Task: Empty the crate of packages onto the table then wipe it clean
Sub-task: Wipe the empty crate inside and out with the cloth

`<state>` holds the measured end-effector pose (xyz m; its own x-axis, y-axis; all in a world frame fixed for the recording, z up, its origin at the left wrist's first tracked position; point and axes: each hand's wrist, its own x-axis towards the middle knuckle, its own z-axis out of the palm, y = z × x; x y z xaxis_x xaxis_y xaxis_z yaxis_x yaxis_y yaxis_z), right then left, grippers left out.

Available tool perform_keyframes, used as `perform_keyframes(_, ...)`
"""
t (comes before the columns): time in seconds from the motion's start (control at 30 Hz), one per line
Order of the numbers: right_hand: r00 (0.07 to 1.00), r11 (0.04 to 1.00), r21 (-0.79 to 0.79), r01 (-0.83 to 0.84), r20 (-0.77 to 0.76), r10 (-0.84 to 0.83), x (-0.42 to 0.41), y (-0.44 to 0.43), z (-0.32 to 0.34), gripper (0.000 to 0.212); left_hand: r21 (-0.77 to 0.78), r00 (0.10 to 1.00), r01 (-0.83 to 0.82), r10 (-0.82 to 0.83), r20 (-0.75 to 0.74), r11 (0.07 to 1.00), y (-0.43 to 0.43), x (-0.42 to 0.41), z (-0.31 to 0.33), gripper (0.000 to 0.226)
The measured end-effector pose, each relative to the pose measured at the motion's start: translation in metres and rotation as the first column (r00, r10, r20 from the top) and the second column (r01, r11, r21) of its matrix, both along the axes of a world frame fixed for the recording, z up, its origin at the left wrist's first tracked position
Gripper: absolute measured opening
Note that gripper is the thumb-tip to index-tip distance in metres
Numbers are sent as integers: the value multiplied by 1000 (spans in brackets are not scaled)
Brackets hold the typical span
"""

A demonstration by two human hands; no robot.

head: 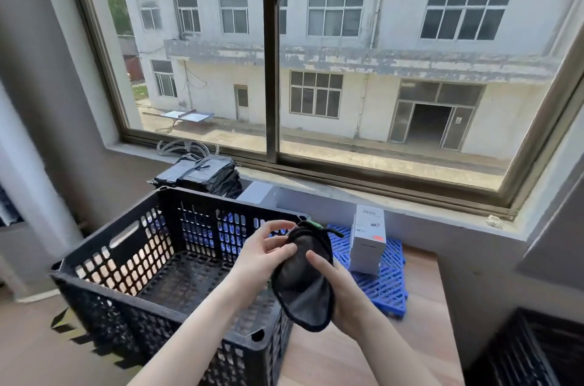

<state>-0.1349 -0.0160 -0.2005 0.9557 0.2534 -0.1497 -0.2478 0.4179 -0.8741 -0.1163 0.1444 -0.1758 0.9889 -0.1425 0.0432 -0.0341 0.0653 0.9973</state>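
A black perforated crate is set upright, empty, on the counter's left side. Black-wrapped packages are stacked behind it. A dark cloth is held above its right rim.

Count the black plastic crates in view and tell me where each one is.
2. One black crate sits on the wooden table at centre left, with nothing visible inside. A second crate shows only partly at the lower right corner, cut off by the frame edge.
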Motion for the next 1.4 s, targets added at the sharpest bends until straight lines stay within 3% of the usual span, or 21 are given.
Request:
perform_keyframes(0.17,987,987,-54,-148,-63,145,-17,1,14,46,32,999,39,-39,9,999,-1,-12,12,39)
perform_keyframes(0.33,996,994,-85,-70,-53,65,-20,-7,17,49,-13,999,-46,46,-2,999,-11,-22,16,21)
perform_keyframes(0.47,994,998,-38,-43,-100,39,-20,-22,9,44,-87,1000,-5,3,-18,996,-10,-27,11,31)
perform_keyframes(0.57,992,999,6,-48,-114,48,-24,-24,2,42,-57,997,-79,80,20,995,-8,-30,7,28)
perform_keyframes(0.77,966,976,211,-54,-237,105,-33,-25,-2,40,128,937,-303,271,221,944,15,-26,5,19)
perform_keyframes(0.93,975,979,202,20,-222,26,-38,-17,-8,42,395,924,-293,151,352,871,44,-28,-21,24)
perform_keyframes(1.07,943,965,91,246,-252,-217,-40,-1,-23,58,627,943,-194,-33,331,755,88,-27,-60,31)
perform_keyframes(1.17,878,875,-181,449,-90,-470,-46,17,-39,39,766,935,-121,-186,301,631,128,-26,-83,31)
perform_keyframes(1.23,862,815,-308,490,34,-506,-58,41,-42,15,809,910,-118,-263,320,576,150,-25,-94,37)
perform_keyframes(1.33,862,728,-465,504,328,-387,-77,77,-55,6,813,872,-140,-318,372,565,180,-21,-105,52)
perform_keyframes(1.4,838,601,-619,506,519,-170,-87,93,-72,18,818,852,-146,-351,390,556,198,-17,-113,61)
